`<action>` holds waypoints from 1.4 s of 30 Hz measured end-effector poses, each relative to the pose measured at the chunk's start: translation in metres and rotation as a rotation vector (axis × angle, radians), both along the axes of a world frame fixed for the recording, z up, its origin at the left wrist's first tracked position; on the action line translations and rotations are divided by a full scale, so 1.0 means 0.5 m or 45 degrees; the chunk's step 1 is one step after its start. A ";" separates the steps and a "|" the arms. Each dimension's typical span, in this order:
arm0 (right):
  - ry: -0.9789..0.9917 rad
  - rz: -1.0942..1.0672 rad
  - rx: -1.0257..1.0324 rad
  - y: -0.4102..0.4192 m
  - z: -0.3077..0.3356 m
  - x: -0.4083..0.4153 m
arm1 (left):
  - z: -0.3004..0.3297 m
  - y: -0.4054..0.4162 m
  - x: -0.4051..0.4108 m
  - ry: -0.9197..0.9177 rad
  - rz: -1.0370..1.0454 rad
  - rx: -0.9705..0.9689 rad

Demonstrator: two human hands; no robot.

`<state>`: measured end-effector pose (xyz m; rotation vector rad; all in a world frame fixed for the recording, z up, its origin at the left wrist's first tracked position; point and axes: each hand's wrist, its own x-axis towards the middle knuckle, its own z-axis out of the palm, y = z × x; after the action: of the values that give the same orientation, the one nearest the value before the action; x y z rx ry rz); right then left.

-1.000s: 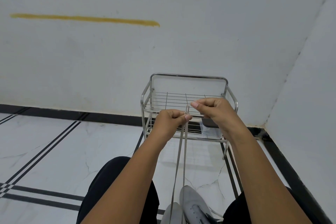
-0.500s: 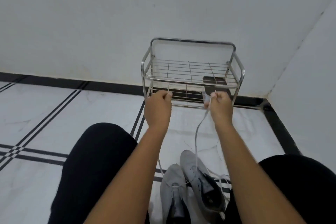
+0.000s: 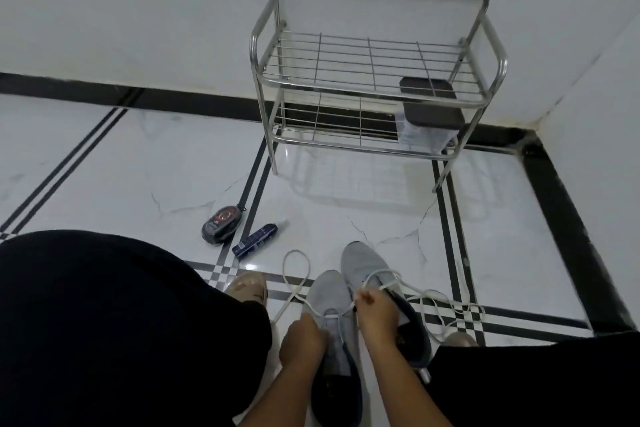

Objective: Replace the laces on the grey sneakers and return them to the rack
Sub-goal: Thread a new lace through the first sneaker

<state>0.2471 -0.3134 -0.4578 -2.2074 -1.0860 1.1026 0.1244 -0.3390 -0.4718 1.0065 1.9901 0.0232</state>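
Head view looks down on my two grey sneakers: the left sneaker [image 3: 330,302] lies between my knees and the right sneaker [image 3: 372,265] is just beside it, toes pointing at the rack [image 3: 377,62]. A white lace [image 3: 294,282] crosses the lowest eyelets of the left sneaker, its loose end looping out over the floor [image 3: 138,156]; another lace [image 3: 446,305] trails from the right sneaker. My left hand [image 3: 303,343] curls against the side of the left sneaker and seems to pinch the lace there, though I cannot tell for sure. My right hand [image 3: 375,312] pinches a lace end near the eyelets. I judge the lacing barely begun: most eyelets are unthreaded, and both sneakers are not yet back on the rack. On the white marble floor with black inlay lines, a shoe polish tin [image 3: 221,224] and a blue tube [image 3: 254,241] lie near my left knee. The rack stands in the room's corner, a dark-lidded container [image 3: 429,114] on its lower shelf.
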 end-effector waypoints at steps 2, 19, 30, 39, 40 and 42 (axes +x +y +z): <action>-0.005 0.105 0.038 0.024 -0.005 -0.007 | -0.010 0.003 0.014 0.009 -0.111 -0.015; -0.420 0.808 -0.130 -0.017 -0.098 -0.040 | -0.092 0.011 -0.022 -0.257 0.261 -0.021; -0.463 0.818 -0.072 -0.022 -0.093 -0.059 | -0.090 0.010 -0.025 -0.245 0.309 -0.033; -0.551 0.607 -0.014 -0.085 -0.090 -0.040 | -0.092 0.017 -0.015 -0.203 0.389 0.037; -0.524 0.565 -0.108 -0.099 -0.093 -0.031 | -0.111 0.020 -0.020 -0.234 0.485 0.064; -0.535 0.576 -0.237 -0.114 -0.102 -0.011 | -0.122 0.034 -0.039 -0.251 0.594 0.116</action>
<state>0.2418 -0.3702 -0.5087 -2.4801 -1.7950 0.9573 0.1048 -0.3220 -0.5328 0.5504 2.0100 0.4539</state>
